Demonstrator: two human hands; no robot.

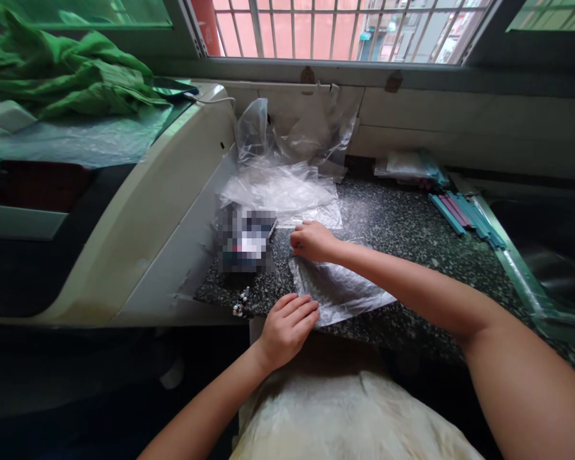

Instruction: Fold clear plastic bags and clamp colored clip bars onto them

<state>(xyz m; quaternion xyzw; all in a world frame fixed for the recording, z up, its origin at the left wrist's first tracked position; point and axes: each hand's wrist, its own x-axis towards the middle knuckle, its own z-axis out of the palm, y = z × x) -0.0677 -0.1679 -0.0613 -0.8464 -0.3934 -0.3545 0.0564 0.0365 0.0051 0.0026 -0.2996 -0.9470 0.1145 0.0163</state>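
A clear plastic bag (349, 294) lies flat on the speckled dark countertop (378, 204), near its front edge. My left hand (290, 326) rests at the bag's near left corner, fingers stretched out and lying flat. At the far left corner of the bag, my right hand (316, 241) has its fingers curled into a pinch that appears to hold the bag's edge. The fingertips are partly hidden, and my right forearm covers part of the bag's far side. More clear plastic bags (287, 191) lie loosely piled just beyond my right hand.
A pixelated object (246, 243) and a small shiny cluster (241, 301) lie to the left. Teal and purple sticks (462, 214) rest beside the metal-rimmed sink (512, 275). Packaged items (407, 166) sit by the wall. A white appliance (172, 191) carries green cloth (71, 73).
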